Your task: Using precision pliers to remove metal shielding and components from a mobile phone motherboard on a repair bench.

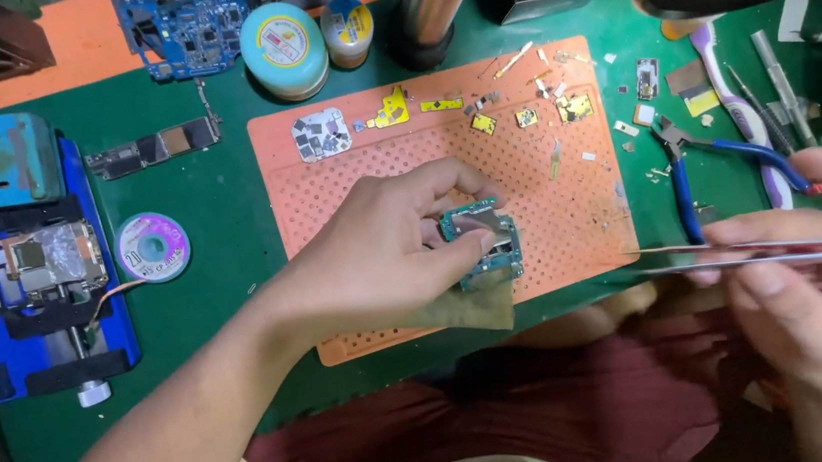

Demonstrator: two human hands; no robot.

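Our left hand (388, 248) pinches a small teal circuit board (483, 244) between thumb and fingers, holding it over the near edge of the orange perforated work mat (570, 216), above a scrap of tan cloth (469, 308). Our right hand (819, 292), at the table's right edge, grips long metal tweezers (735, 255) whose tips point left toward the board without touching it. Blue-handled pliers (700, 158) lie just beyond the tweezers on the green table (216, 189).

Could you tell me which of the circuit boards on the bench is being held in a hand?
The small teal circuit board over the orange mat, pinched by the left hand; the others lie untouched further left.
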